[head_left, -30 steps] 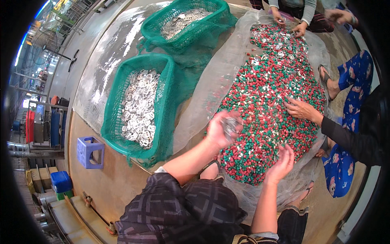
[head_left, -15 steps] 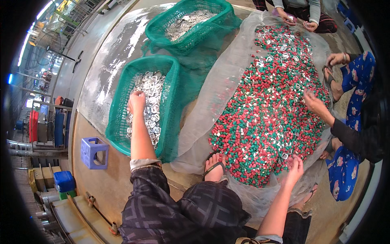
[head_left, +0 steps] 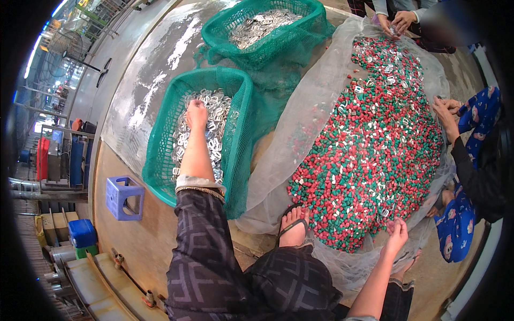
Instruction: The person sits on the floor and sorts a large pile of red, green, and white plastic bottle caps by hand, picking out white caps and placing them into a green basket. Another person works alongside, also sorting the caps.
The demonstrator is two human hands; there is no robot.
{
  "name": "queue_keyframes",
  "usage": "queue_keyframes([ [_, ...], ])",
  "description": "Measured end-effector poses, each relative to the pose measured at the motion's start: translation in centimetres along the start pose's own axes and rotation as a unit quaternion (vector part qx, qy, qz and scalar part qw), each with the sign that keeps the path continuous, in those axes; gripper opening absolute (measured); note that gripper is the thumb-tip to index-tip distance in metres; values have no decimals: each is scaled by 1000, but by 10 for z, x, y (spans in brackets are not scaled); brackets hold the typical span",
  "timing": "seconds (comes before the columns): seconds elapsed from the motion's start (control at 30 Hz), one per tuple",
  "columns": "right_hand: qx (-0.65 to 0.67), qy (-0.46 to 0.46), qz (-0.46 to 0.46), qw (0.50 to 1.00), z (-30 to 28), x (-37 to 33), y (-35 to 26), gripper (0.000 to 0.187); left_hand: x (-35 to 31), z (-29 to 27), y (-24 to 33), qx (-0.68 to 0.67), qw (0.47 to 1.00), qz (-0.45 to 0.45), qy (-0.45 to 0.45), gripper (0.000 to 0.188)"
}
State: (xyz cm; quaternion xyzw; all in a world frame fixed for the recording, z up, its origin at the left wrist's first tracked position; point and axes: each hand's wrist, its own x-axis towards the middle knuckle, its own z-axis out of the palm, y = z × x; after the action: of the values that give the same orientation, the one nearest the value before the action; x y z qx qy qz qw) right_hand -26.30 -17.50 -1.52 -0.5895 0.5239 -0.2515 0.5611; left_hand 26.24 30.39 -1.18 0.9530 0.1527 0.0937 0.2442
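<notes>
My left hand (head_left: 197, 114) is over the nearer green plastic basket (head_left: 155, 144), just above the silvery metal buckles (head_left: 215, 120) inside. Its fingers are curled together, and anything between them is hidden. At the near right edge of a big heap of small red, green and white cone-like pieces (head_left: 353, 182), my right hand (head_left: 396, 236) is raised with thumb and fingers pinched. What it pinches, if anything, is too small to make out. More metal buckles lie scattered over the heap, one loose buckle (head_left: 385, 213) close to my right fingers. Pale mesh netting (head_left: 302, 117) spreads under the heap.
A second green basket (head_left: 211, 35) of buckles stands beyond the first, green netting (head_left: 273, 91) draped beside both. Co-workers' hands (head_left: 404, 21) and another's hand (head_left: 445, 115) are at the heap's far and right edges. A purple stool (head_left: 124, 198) stands left.
The view has shifted, so the baskets and heap appear further right. My left hand has moved further up the basket. The co-worker's hand on the right has drawn back from the heap.
</notes>
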Motion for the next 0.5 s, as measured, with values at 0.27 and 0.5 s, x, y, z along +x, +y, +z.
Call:
queue_keyframes([
  [0.27,-16,-4,10,1000,3,-8,-7,16,-10,-11,16,125,990,-5,-67,16],
  [0.5,-39,5,19,999,-1,-11,-5,19,-12,-2,26,277,950,128,-65,17],
])
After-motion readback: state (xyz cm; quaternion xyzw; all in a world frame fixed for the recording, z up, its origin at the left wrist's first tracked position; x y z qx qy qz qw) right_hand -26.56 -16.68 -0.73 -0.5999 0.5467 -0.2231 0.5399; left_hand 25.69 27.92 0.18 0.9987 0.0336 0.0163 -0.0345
